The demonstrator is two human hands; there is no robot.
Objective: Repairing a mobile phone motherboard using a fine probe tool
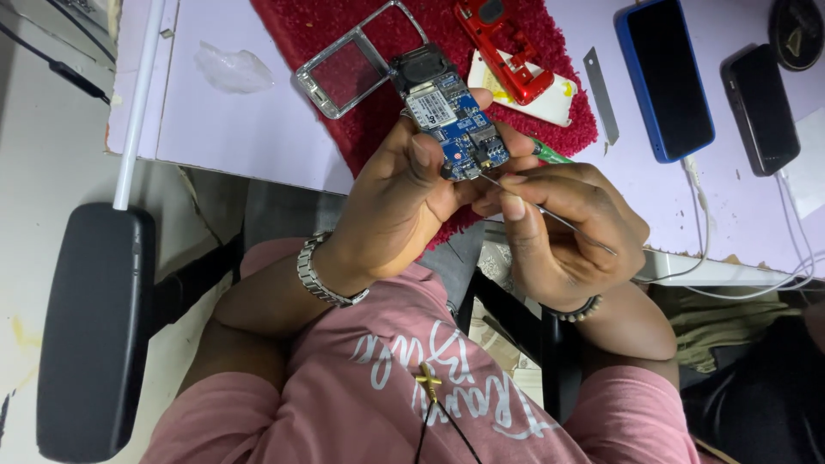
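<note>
Holding one circuit board [451, 120] | one tweezers [550, 215] | two hands | two phones [666, 77]

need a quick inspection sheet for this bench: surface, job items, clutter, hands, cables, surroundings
Surface: pale lilac table with a red mat.
Job's things: blue circuit board; thin metal probe with its tip at the board's lower edge.
Clutter: clear phone frame, red phone housing, loose blade, blue phone, black phone.
Grippers: left hand holds the board; right hand pinches the probe.
Cables: white cable from the blue phone.
Surroundings: black chair armrest.
</note>
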